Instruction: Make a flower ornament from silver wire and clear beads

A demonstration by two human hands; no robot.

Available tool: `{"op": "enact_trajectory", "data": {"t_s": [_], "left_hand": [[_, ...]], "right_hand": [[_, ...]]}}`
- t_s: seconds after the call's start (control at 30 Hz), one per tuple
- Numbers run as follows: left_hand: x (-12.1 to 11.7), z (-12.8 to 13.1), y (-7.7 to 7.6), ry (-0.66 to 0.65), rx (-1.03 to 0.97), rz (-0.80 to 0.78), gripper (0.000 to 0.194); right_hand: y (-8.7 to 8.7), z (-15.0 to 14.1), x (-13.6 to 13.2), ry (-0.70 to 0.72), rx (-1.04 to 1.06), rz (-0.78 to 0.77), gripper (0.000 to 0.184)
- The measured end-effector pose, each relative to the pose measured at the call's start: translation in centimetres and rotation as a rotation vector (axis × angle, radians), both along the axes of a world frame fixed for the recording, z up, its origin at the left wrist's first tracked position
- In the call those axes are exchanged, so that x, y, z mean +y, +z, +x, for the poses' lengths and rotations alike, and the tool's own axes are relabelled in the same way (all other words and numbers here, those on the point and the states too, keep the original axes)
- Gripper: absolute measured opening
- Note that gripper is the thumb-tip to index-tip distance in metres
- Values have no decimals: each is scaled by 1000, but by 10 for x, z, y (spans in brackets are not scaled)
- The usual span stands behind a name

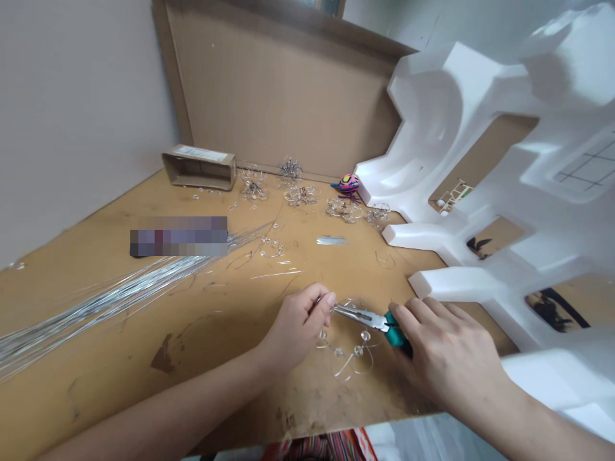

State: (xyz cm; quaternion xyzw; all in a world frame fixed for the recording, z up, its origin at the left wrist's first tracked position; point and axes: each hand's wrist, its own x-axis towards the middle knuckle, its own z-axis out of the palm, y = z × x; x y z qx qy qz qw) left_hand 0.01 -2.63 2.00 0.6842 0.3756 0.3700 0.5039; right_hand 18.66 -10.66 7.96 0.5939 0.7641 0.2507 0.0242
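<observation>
My right hand (446, 349) is wrapped round the green handles of a pair of needle-nose pliers (362, 315), whose jaws point left. At the jaw tips, my left hand (300, 326) pinches part of a beaded wire piece (358, 351). This piece has thin silvery loops with clear round beads and hangs below the pliers, over the table. The exact spot where jaws and fingertips meet the wire is too small to make out.
Long loose wires (158, 282) lie at left beside a blurred-out object (179, 237). Short cut wires (331, 241), beaded wire pieces (302, 194), a small cardboard box (199, 168) and a colourful ball-like item (348, 184) are farther back. White foam packing (432, 128) stands at right.
</observation>
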Motion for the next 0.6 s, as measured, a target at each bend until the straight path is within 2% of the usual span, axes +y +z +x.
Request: {"op": "enact_trajectory", "data": {"t_s": [0.37,0.6], "left_hand": [[0,2,-3,24,-24,-41,31],[1,0,-1,-23,-6,-33,34]], "right_hand": [[-1,-1,0,34,-14,31,9],[1,3,2,46,-26,47,8]]}}
